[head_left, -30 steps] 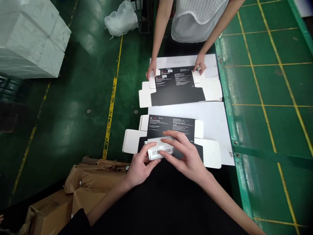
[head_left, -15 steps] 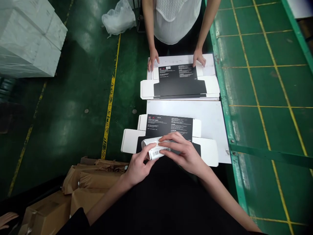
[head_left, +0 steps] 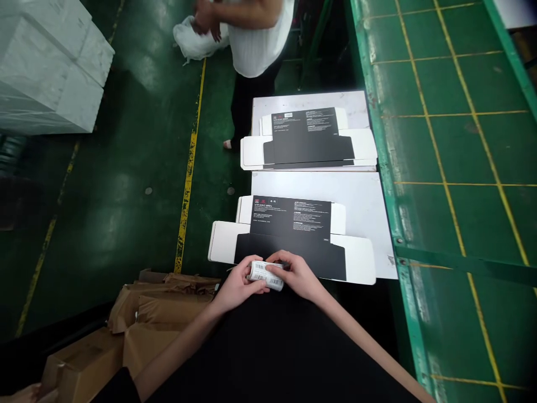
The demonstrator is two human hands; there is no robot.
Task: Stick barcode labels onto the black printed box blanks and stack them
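Close to my body I hold a small curled roll of white barcode labels. My left hand is closed round its left end, thumb below and fingers above. The fingers of my right hand pinch its upper right edge. Just beyond my hands lies a flat, unfolded black-and-white carton with printed text and white side flaps. Its near edge is partly hidden by my hands.
A second stack of flat cartons lies farther off on the white table. A co-worker stands at the far left side. Brown cardboard boxes are at lower left; a green metal frame runs along the right.
My hands and the label roll have moved down toward my body, and the roll has turned. The co-worker has let go of the far cartons and turned away to the left.
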